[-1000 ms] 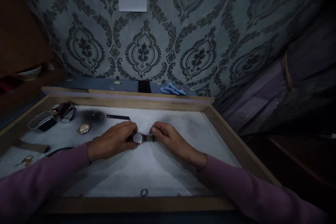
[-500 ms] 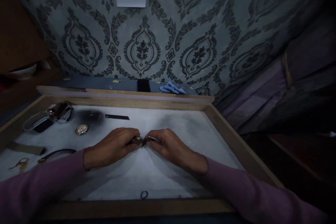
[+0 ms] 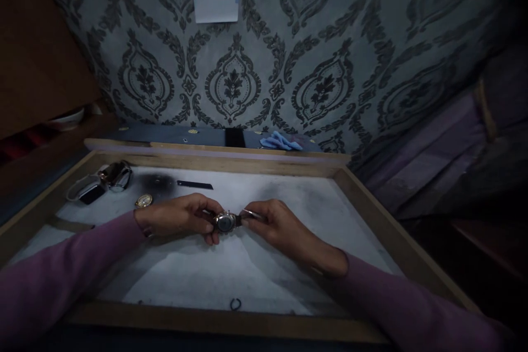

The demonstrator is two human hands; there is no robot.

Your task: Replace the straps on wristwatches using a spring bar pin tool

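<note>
A wristwatch (image 3: 225, 223) with a round, shiny metal case and a dark strap is held up over the white tray bottom. My left hand (image 3: 185, 217) is closed on it, thumb and fingers at the left side of the case. My right hand (image 3: 280, 231) is closed around a slim metal tool (image 3: 252, 213), perhaps tweezers, whose tip points left. Its fingertips also meet the dark strap (image 3: 238, 220) at the right of the case. Which face of the watch is toward me I cannot tell.
A wooden rim (image 3: 231, 162) surrounds the white work surface. To the left lie several watches (image 3: 91, 192), a gold watch head (image 3: 144, 201) and an olive strap (image 3: 70, 225). A black blade (image 3: 194, 185) lies behind my hands, a small dark ring (image 3: 235, 304) in front. A blue cloth (image 3: 280, 141) sits beyond the rim.
The watch has turned so its round case now faces up toward me, and the left fingers have shifted around it. The whole view has moved slightly, with things appearing farther right.
</note>
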